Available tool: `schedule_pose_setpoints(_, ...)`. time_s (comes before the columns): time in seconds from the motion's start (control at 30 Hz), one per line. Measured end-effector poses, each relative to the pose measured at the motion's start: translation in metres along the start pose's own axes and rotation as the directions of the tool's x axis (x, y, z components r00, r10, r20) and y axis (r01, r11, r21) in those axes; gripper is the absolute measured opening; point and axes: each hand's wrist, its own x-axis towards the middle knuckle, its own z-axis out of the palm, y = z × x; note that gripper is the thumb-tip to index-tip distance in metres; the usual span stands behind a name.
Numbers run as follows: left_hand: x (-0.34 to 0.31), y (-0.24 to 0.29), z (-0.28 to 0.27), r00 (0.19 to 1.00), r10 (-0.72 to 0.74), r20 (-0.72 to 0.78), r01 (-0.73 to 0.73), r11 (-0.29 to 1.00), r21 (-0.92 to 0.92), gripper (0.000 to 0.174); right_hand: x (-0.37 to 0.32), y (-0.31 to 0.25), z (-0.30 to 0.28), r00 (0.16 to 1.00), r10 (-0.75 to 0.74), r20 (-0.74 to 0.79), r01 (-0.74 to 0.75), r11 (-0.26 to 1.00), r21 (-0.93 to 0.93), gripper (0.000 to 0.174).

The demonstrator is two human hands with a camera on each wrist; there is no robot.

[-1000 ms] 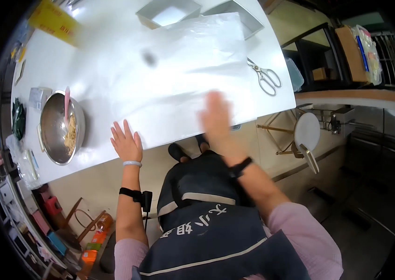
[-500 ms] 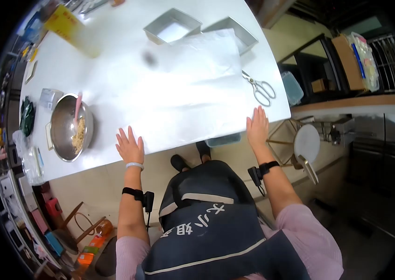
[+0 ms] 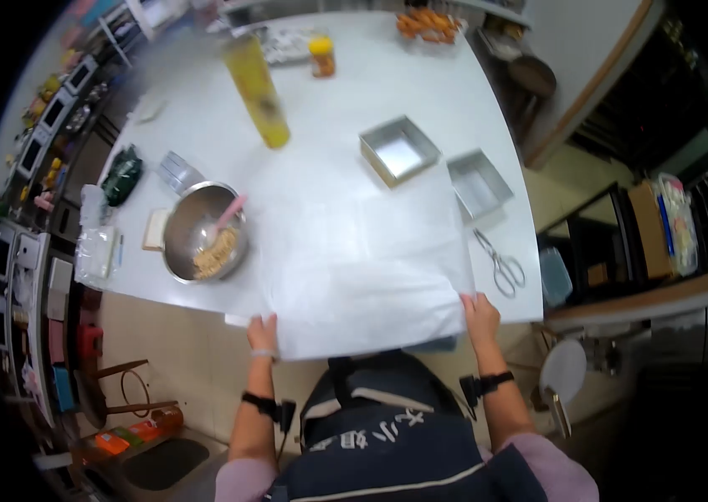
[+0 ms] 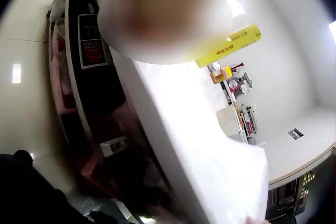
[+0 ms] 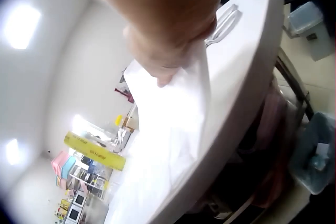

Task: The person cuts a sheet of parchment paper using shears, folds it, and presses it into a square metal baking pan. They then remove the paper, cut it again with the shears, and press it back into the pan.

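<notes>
A thin, white, see-through sheet [image 3: 362, 276] lies across the near part of the white table, creased, its near edge drawn out past the table edge. My left hand [image 3: 263, 335] pinches its near left corner. At the near right corner my right hand [image 3: 480, 318] grips the sheet, thumb and fingers folded on its edge. In the right wrist view that hand [image 5: 163, 50] holds the raised sheet [image 5: 176, 108]. The left hand [image 4: 165, 19] is a blur in its own wrist view. Scissors [image 3: 500, 266] lie just beyond the right hand.
Left of the sheet stands a steel bowl [image 3: 177, 251] with a crumbly mixture and pink spatula [image 3: 228, 213]. Two square metal pans [image 3: 400, 151] sit at the sheet's far right corner. Farther back are a yellow wrap box [image 3: 255, 92] and a yellow-lidded jar [image 3: 321, 57].
Both hands lay flat at the table edge half a second ago, the right one having swept rightward before that. Now they hold the sheet's near corners and have drawn it toward the body.
</notes>
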Motion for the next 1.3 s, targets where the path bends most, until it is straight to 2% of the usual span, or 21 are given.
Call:
schedule_pose_setpoints(0.1,-0.042,-0.01,-0.001,0.992,0.018,-0.126,-0.049,0.968,-0.247,0.031,0.048,-0.023,-0.003,0.974,-0.125,-0.19,0.152,0.978,0.14,0.03)
schedule_pose_setpoints(0.13,-0.051,-0.029,0.009,0.992,-0.093,-0.085,0.069,0.965,-0.253,0.028,0.066,-0.032,-0.004,0.962,-0.138,-0.237,0.186,0.963,0.195,0.029)
schedule_pose_setpoints(0.2,-0.07,-0.033,0.025,0.972,-0.236,0.002,0.183,0.747,-0.64,0.023,0.11,-0.057,-0.008,0.948,-0.178,-0.265,0.23,0.957,0.179,0.027)
schedule_pose_setpoints(0.27,-0.08,-0.014,0.021,0.882,-0.334,0.331,0.446,0.371,-0.814,0.029,0.153,-0.081,-0.011,0.972,-0.004,-0.234,0.112,0.885,0.453,0.022)
schedule_pose_setpoints(0.33,-0.08,-0.002,0.024,0.874,-0.346,0.341,0.448,0.301,-0.842,0.031,0.176,-0.074,-0.005,0.971,0.037,-0.238,0.101,0.835,0.542,0.02)
schedule_pose_setpoints(0.4,-0.078,0.009,0.034,0.864,-0.356,0.357,0.449,0.221,-0.866,0.033,0.192,-0.044,0.005,0.929,0.196,-0.316,0.118,0.65,0.751,0.025)
schedule_pose_setpoints(0.47,-0.076,0.015,0.054,0.761,-0.416,0.498,0.534,-0.033,-0.845,0.024,0.177,0.027,0.03,0.919,0.276,-0.281,-0.07,0.817,0.573,0.022)
schedule_pose_setpoints(0.5,-0.079,0.024,0.06,0.761,-0.418,0.497,0.532,-0.037,-0.846,0.024,0.157,0.054,0.034,0.934,0.264,-0.24,-0.167,0.918,0.359,0.023)
schedule_pose_setpoints(0.57,-0.084,0.049,0.067,0.643,-0.21,0.737,0.722,-0.153,-0.674,0.021,0.119,0.088,0.038,0.946,0.322,-0.033,-0.32,0.946,0.043,0.031)
schedule_pose_setpoints(0.6,-0.085,0.054,0.069,0.635,-0.221,0.741,0.725,-0.162,-0.67,0.021,0.107,0.095,0.031,0.912,0.389,0.128,-0.386,0.921,-0.05,0.035)
schedule_pose_setpoints(0.63,-0.087,0.057,0.072,0.546,-0.113,0.83,0.817,-0.151,-0.557,0.018,0.1,0.101,0.03,0.909,0.392,0.143,-0.387,0.92,-0.067,0.035)
schedule_pose_setpoints(0.7,-0.091,0.066,0.069,0.362,0.025,0.932,0.931,-0.062,-0.36,0.013,0.069,0.106,0.026,0.999,0.001,-0.049,-0.009,0.988,-0.156,0.038)
schedule_pose_setpoints(0.9,-0.096,0.081,0.077,0.244,0.056,0.968,0.966,-0.099,-0.238,0.015,0.039,0.087,0.003,1.0,-0.014,0.012,0.014,0.999,-0.042,0.041)
schedule_pose_setpoints(0.93,-0.1,0.099,0.074,0.323,-0.027,0.946,0.941,-0.098,-0.324,0.013,0.029,0.095,0.008,0.998,-0.051,0.022,0.052,0.998,-0.028,0.044)
schedule_pose_setpoints(1.0,-0.095,0.087,0.085,0.245,0.068,0.967,0.962,-0.143,-0.234,0.01,0.023,0.091,0.006,0.971,0.161,0.174,-0.169,0.985,0.032,0.051)
schedule_pose_setpoints(1.03,-0.091,0.085,0.089,0.215,0.11,0.97,0.97,-0.135,-0.2,0.01,0.016,0.093,0.01,0.986,0.116,0.12,-0.119,0.993,0.015,0.058)
schedule_pose_setpoints(1.1,-0.086,0.095,0.094,0.201,0.044,0.979,0.977,-0.082,-0.197,0.012,0.01,0.082,0.008,0.949,0.265,0.168,-0.247,0.962,-0.117,0.064)
schedule_pose_setpoints(1.13,-0.079,0.091,0.097,0.142,0.125,0.982,0.99,-0.004,-0.143,0.016,-0.001,0.08,0.005,0.938,0.289,0.19,-0.265,0.954,-0.14,0.064)
schedule_pose_setpoints(1.2,-0.075,0.1,0.1,0.192,0.017,0.981,0.98,0.053,-0.193,0.022,-0.015,0.066,-0.004,0.866,0.414,0.281,-0.485,0.832,0.268,0.061)
schedule_pose_setpoints(1.23,-0.074,0.105,0.097,0.198,0.012,0.98,0.977,0.08,-0.198,0.02,-0.027,0.05,-0.01,0.861,0.42,0.285,-0.492,0.832,0.258,0.061)
schedule_pose_setpoints(1.3,-0.075,0.112,0.094,0.195,0.0,0.981,0.976,0.104,-0.194,0.018,-0.066,0.017,-0.018,0.744,0.325,0.583,-0.662,0.245,0.708,0.056)
